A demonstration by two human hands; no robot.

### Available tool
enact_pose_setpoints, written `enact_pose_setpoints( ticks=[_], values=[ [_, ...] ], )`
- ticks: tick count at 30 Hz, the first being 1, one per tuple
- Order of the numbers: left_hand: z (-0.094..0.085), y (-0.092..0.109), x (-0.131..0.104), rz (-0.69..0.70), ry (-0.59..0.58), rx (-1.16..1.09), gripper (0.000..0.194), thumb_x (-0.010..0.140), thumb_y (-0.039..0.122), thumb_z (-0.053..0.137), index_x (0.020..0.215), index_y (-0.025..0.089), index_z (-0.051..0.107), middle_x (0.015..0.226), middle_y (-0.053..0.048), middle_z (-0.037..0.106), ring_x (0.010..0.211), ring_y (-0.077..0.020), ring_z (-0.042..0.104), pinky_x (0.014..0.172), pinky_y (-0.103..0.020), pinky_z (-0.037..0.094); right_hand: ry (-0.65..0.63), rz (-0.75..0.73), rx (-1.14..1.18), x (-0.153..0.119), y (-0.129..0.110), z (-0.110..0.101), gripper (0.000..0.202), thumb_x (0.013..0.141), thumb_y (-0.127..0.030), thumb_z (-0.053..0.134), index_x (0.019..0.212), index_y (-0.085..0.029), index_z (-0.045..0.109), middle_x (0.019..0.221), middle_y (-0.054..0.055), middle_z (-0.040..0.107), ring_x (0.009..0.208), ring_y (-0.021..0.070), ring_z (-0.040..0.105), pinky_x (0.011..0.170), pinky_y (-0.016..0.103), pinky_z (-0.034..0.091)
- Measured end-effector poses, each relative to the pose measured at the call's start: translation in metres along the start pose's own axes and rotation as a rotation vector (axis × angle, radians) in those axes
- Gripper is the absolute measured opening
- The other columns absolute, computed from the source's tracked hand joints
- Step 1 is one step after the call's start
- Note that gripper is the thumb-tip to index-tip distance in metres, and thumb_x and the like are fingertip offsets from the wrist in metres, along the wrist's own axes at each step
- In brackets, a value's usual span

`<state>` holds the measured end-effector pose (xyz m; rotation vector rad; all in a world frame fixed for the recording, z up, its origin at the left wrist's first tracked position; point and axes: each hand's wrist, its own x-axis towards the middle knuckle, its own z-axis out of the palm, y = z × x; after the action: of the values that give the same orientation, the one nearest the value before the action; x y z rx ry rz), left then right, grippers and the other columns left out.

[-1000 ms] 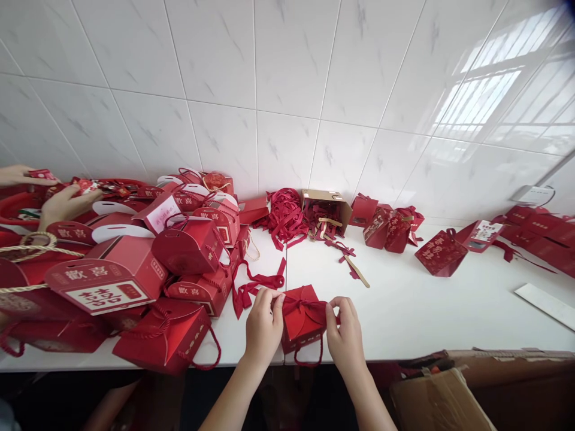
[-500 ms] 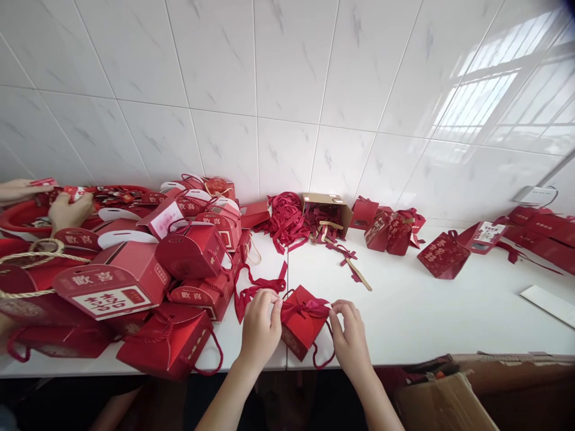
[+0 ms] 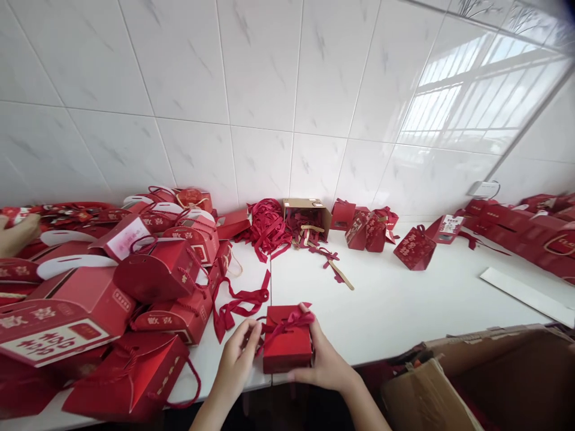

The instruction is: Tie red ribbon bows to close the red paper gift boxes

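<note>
A small red gift box with a dark red ribbon bow on top lies at the table's front edge. My right hand wraps round the box's right side, thumb at its front and fingers at the back corner. At the box's left side, my left hand is closed in a pinch by the ribbon and cord; what lies between its fingertips is too small to make out. Loose red ribbon strips lie just behind my left hand.
Red gift boxes are piled at the left, with a person's hand beyond. A ribbon heap and small carton stand by the wall. A large cardboard box is at the front right.
The view has shifted right. The box has turned so its front faces me. My right hand has moved from the ribbon's end to the box's side.
</note>
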<state>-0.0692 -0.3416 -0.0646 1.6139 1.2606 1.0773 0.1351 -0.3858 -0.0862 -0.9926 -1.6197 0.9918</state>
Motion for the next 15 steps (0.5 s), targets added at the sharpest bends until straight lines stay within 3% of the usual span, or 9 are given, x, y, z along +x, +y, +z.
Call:
enact_pose_setpoints(
  ticks=[4, 6, 7, 8, 10, 12, 15],
  values=[
    [-0.006, -0.012, -0.009, -0.106, 0.082, -0.105, 0.041, 0.075, 0.06, 0.053, 0.082, 0.021, 0.064, 0.078, -0.004, 0.068, 0.073, -0.0215, 0.065, 0.065, -0.029, 0.053, 0.195, -0.05, -0.132, 0.011, 0.006, -0.012, 0.084, 0.064, -0.03, 0.078, 0.136, -0.025, 0.034, 0.132, 0.013, 0.046, 0.123, 0.029, 0.046, 0.1, 0.046, 0.04],
    [-0.01, -0.019, -0.012, -0.146, 0.15, -0.131, 0.043, 0.07, 0.061, 0.058, 0.084, 0.021, 0.063, 0.077, -0.004, 0.067, 0.068, -0.0208, 0.065, 0.064, -0.03, 0.053, 0.504, -0.039, -0.228, 0.024, 0.007, -0.036, 0.082, 0.067, -0.037, 0.074, 0.136, -0.023, 0.032, 0.129, 0.014, 0.046, 0.119, 0.031, 0.048, 0.094, 0.048, 0.045],
    [-0.011, -0.022, -0.014, -0.159, 0.192, -0.139, 0.044, 0.068, 0.062, 0.06, 0.086, 0.021, 0.062, 0.077, -0.003, 0.066, 0.068, -0.0206, 0.065, 0.064, -0.031, 0.053, 0.73, -0.015, -0.263, 0.032, 0.006, -0.051, 0.085, 0.069, -0.042, 0.071, 0.139, -0.022, 0.026, 0.131, 0.017, 0.043, 0.118, 0.0322, 0.048, 0.089, 0.048, 0.048],
    [-0.012, -0.026, -0.015, -0.167, 0.228, -0.145, 0.046, 0.067, 0.062, 0.061, 0.087, 0.021, 0.061, 0.078, -0.003, 0.066, 0.069, -0.0207, 0.066, 0.065, -0.031, 0.054, 0.966, 0.017, -0.285, 0.04, 0.005, -0.066, 0.091, 0.071, -0.046, 0.067, 0.142, -0.02, 0.017, 0.135, 0.02, 0.036, 0.119, 0.0337, 0.046, 0.086, 0.048, 0.05],
    [-0.013, -0.031, -0.017, -0.177, 0.279, -0.137, 0.051, 0.065, 0.064, 0.061, 0.091, 0.021, 0.06, 0.081, -0.004, 0.065, 0.072, -0.0216, 0.066, 0.065, -0.031, 0.054, 1.202, 0.094, -0.313, 0.052, 0.004, -0.093, 0.095, 0.078, -0.049, 0.058, 0.145, -0.019, -0.001, 0.146, 0.023, 0.011, 0.129, 0.0351, 0.035, 0.089, 0.045, 0.049],
    [-0.013, -0.031, -0.019, -0.18, 0.321, -0.102, 0.053, 0.064, 0.066, 0.061, 0.092, 0.021, 0.06, 0.082, -0.005, 0.066, 0.076, -0.023, 0.066, 0.065, -0.032, 0.054, 1.211, 0.172, -0.317, 0.059, 0.01, -0.107, 0.091, 0.082, -0.051, 0.049, 0.146, -0.019, -0.007, 0.149, 0.021, -0.002, 0.133, 0.0356, 0.028, 0.093, 0.046, 0.045],
    [-0.015, -0.024, -0.031, -0.139, 0.352, 0.019, 0.048, 0.065, 0.066, 0.06, 0.085, 0.022, 0.062, 0.082, -0.005, 0.067, 0.078, -0.0248, 0.065, 0.064, -0.034, 0.055, 1.023, 0.237, -0.361, 0.055, 0.035, -0.1, 0.085, 0.081, -0.052, 0.05, 0.146, -0.017, 0.006, 0.149, 0.022, 0.008, 0.135, 0.0375, 0.023, 0.096, 0.053, 0.04]
  ],
)
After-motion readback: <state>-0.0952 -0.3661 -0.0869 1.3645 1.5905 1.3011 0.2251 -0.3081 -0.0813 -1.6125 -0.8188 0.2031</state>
